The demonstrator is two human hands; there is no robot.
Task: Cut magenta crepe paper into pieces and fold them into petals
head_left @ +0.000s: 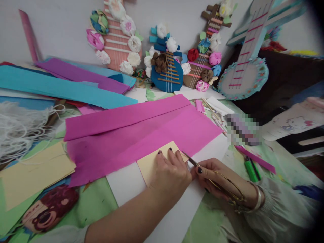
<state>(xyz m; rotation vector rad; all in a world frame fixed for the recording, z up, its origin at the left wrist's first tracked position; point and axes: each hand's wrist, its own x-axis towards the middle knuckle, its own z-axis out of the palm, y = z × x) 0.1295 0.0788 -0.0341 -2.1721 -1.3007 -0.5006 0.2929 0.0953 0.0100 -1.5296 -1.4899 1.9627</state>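
My left hand [170,170] lies with spread fingers on a cream paper piece [146,166], pressing it down. Beneath that piece are the lower edge of a magenta paper sheet [141,135] and a white sheet [126,187]. To the right, my right hand [215,175] is closed around gold-handled scissors [234,187]. The scissor blades point up and left, with their tips at the right edge of the cream paper, close to my left fingertips. Whether the blades are parted is hard to tell.
Paper-flower instruments [168,76] lean against the wall behind. Turquoise paper [76,91], white string [22,125], more cream paper [37,168] and a dark red pouch [52,207] lie left. A green marker [250,170] and a pink strip [260,160] lie right.
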